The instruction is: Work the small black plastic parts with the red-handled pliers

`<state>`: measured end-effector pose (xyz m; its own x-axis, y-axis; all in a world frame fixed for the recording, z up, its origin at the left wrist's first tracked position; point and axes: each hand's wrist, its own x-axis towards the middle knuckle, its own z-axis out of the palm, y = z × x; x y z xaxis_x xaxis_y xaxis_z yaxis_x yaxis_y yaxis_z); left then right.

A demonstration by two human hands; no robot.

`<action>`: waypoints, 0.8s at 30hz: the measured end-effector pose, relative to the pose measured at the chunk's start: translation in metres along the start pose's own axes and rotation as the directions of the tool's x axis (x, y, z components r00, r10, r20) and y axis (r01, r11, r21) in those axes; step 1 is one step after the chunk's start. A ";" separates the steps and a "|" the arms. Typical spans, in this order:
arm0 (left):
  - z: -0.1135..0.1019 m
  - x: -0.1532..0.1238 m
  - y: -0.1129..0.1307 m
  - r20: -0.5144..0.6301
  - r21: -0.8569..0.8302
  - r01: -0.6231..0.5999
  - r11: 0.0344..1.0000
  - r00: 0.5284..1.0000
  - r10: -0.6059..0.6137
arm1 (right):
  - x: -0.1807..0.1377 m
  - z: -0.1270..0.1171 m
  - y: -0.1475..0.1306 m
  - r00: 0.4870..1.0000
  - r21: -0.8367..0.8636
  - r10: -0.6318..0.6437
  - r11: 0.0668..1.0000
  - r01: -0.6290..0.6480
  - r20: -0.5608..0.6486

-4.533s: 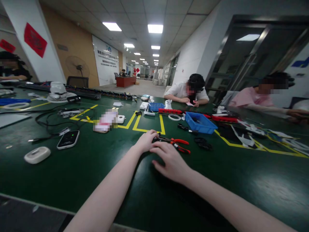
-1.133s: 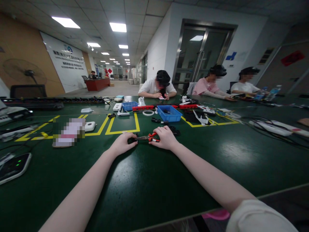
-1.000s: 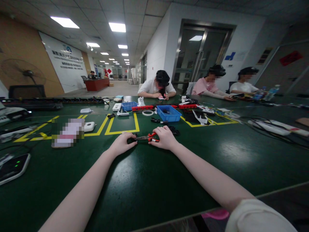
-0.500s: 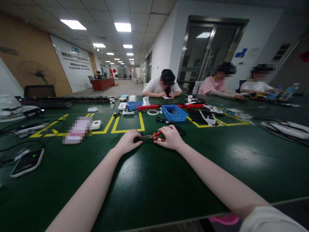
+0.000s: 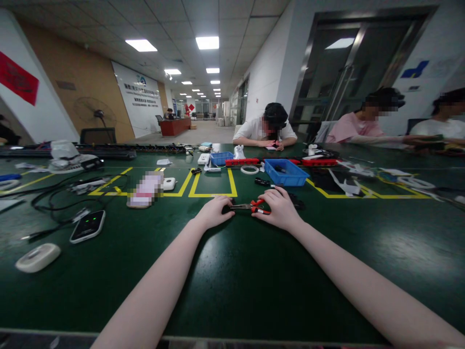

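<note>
It's dim in here, lit by white ceiling panels (image 5: 207,43); hazy glare whitens the right of the green worktop (image 5: 414,249), a light is mirrored in the glass doors (image 5: 378,58), edges lean and stretch, and the dark piece (image 5: 227,209) in the left fingers (image 5: 223,202) looks murky

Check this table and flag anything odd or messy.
The black cables on the left look untidy, sprawling in loose, overlapping loops. Nothing looks spilled; the pliers sit in the right hand.

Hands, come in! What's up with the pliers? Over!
Right hand gripping red-handled pliers. Left hand at their tips, grip unclear. Blue bin beyond, not between hands.
</note>
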<state>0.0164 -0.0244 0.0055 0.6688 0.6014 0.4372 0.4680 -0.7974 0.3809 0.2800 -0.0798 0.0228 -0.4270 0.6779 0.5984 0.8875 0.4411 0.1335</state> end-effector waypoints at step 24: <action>-0.001 0.000 0.000 0.022 0.036 0.023 0.999 0.999 -0.023 | -0.001 0.003 -0.001 0.994 -0.035 -0.035 0.999 0.031 -0.105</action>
<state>0.0154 -0.0244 0.0065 0.6702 0.6186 0.4101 0.5038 -0.7849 0.3607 0.2792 -0.0787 0.0197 -0.4368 0.5969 0.6730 0.8793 0.4411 0.1795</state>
